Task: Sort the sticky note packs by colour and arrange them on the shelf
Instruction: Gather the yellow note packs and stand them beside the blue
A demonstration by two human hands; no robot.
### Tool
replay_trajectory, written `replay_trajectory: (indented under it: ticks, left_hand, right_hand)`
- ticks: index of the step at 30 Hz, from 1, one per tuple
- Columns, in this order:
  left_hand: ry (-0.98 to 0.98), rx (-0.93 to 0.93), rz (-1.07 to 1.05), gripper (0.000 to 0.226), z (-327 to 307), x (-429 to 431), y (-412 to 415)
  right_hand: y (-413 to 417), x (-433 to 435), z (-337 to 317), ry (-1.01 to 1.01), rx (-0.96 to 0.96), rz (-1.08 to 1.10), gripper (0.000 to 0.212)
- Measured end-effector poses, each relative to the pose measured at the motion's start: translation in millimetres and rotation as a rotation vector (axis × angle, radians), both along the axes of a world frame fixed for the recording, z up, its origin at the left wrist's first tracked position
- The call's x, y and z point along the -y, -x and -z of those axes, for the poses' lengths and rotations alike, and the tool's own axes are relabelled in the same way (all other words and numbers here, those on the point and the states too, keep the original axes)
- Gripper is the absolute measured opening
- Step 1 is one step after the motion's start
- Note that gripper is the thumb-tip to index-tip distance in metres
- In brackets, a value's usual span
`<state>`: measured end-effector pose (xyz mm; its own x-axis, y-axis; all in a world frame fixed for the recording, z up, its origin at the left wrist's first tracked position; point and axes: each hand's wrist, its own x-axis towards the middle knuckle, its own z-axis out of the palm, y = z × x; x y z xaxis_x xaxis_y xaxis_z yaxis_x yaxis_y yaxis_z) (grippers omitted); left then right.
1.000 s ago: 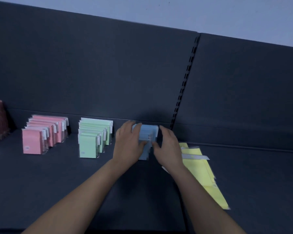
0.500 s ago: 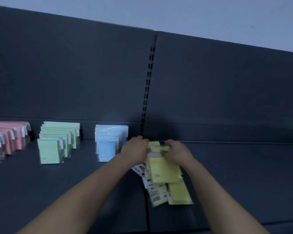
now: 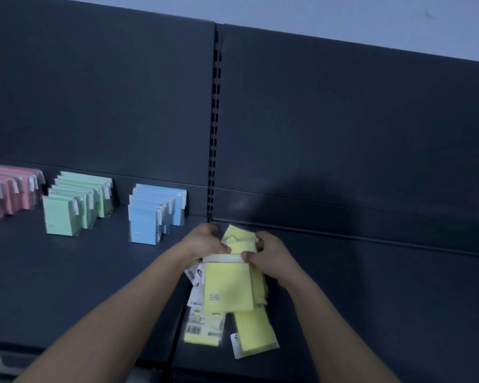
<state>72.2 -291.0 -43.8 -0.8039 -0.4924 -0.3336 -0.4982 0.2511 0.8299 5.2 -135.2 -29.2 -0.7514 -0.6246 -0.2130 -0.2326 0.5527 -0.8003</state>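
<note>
Yellow sticky note packs (image 3: 228, 288) lie in a loose, overlapping heap on the dark shelf (image 3: 67, 272), just right of the slotted upright. My left hand (image 3: 205, 243) and my right hand (image 3: 266, 252) both grip the top edge of the heap, thumbs on the white header strip of the uppermost pack. Standing rows are lined up to the left: blue packs (image 3: 155, 214), green packs (image 3: 75, 205) and pink packs (image 3: 6, 194), each row upright and leaning back.
A slotted upright (image 3: 215, 134) divides the dark back panel. Two yellow packs (image 3: 256, 333) lie flat near the shelf's front edge. The right shelf section (image 3: 385, 286) stretches out beside the heap.
Both hands left the blue packs, now standing in a row, and moved right onto the yellow heap. The view shifted right, and the hands have gathered the yellow packs closer together.
</note>
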Motion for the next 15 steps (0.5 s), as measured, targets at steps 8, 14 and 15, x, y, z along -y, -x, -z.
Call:
replay_trajectory:
  ticks: [8,14,15]
  left_hand:
    - [-0.045,0.046,0.182,0.022,-6,-5,-1]
    - [-0.157,-0.034,0.209,0.019,-6,3,-7]
    - [-0.148,-0.017,0.216,0.020,-7,5,-8]
  right_hand:
    - [13,-15,13,0.114,0.242,0.057,0.026]
    - [22,-11,5,0.343,0.166,0.239,0.011]
    - [23,-10,2,0.385,0.146,0.282,0.010]
